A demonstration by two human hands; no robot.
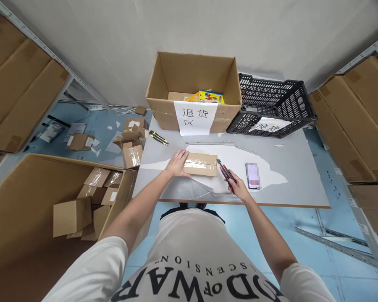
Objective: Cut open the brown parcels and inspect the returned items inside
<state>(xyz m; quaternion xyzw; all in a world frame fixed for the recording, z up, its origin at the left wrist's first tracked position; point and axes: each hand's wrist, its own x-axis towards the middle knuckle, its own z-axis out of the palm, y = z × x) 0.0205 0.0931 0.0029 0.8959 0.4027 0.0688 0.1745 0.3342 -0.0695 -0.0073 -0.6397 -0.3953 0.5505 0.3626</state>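
Observation:
A small brown cardboard box [201, 170], taped across its top, lies flat on the table [176, 188]. My left hand [177, 163] grips its left end, thumb along the near side and fingers over the top. In my right hand [236, 184] is a red-and-black utility knife [226, 172], its tip close to the box's right end; whether it touches I cannot tell. A phone [253, 175] with a lit screen lies right of that hand. Further back on the left of the table rests a yellow-and-black utility knife [158, 138].
Behind stand a large open carton [164, 115] with a paper sign and colourful packages, and a black plastic crate [280, 105]. A big carton [28, 188] of small boxes is on my left. Shelves with boxes [349, 121] flank both sides. Opened boxes [132, 155] lie on the floor.

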